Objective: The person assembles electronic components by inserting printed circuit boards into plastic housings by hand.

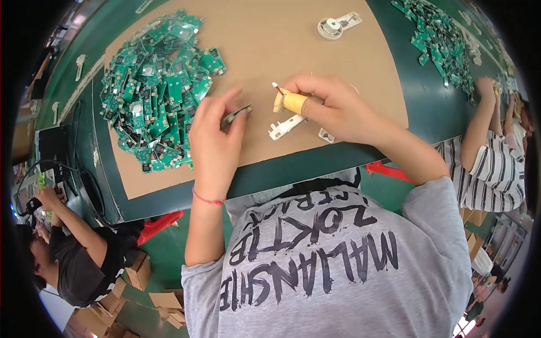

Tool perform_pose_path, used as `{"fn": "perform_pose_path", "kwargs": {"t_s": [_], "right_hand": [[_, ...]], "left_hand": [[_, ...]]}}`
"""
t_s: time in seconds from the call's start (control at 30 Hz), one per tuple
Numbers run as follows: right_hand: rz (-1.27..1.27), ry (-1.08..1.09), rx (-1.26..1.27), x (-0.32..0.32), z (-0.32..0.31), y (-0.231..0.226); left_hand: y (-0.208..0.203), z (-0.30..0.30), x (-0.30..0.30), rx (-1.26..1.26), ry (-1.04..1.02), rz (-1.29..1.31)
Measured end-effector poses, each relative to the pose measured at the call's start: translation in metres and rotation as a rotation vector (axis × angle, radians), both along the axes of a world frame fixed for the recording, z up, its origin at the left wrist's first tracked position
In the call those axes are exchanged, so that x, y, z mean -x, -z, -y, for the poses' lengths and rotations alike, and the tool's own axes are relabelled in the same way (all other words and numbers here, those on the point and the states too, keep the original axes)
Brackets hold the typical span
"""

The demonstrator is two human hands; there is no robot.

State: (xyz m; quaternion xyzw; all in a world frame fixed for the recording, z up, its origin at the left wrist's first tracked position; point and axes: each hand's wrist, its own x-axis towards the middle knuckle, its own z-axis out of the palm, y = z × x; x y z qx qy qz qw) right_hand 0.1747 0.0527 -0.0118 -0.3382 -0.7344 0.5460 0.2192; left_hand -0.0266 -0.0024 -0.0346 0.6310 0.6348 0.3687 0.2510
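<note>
My left hand (217,132) pinches a small green circuit board (235,114) between thumb and fingers, seen nearly edge-on. To its right, my right hand (332,107) is closed, with a yellow wrap (295,103) around one digit. From its fingertips sticks a short dark red wire with a white connector (275,85). Under that hand a long white plastic housing (286,127) lies at a slant, partly covered by the fingers. Beside it, below the palm, a small white plastic piece (326,135) shows in part.
A big heap of green circuit boards (160,93) covers the left of the brown cardboard sheet (259,39). Farther back sits a white part with a round head (331,27). Another board heap (442,48) lies at the right. Co-workers sit on both sides.
</note>
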Motion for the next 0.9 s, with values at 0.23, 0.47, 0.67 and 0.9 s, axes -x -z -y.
{"fn": "perform_pose_path", "kwargs": {"t_s": [0.23,0.47,0.67,0.9], "right_hand": [[-0.045,0.062,0.013,0.005,0.019,-0.007],[0.085,0.174,-0.679,0.013,0.023,-0.013],[0.197,0.241,-0.981,0.016,0.025,-0.016],[0.287,0.220,-1.139,0.021,0.025,-0.016]], "left_hand": [[0.000,0.018,0.001,-0.100,0.019,-0.131],[-0.035,0.017,-0.023,-0.172,0.029,0.170],[-0.033,0.019,-0.026,-0.312,0.032,0.030],[-0.030,0.022,-0.029,-0.358,-0.005,-0.026]]}}
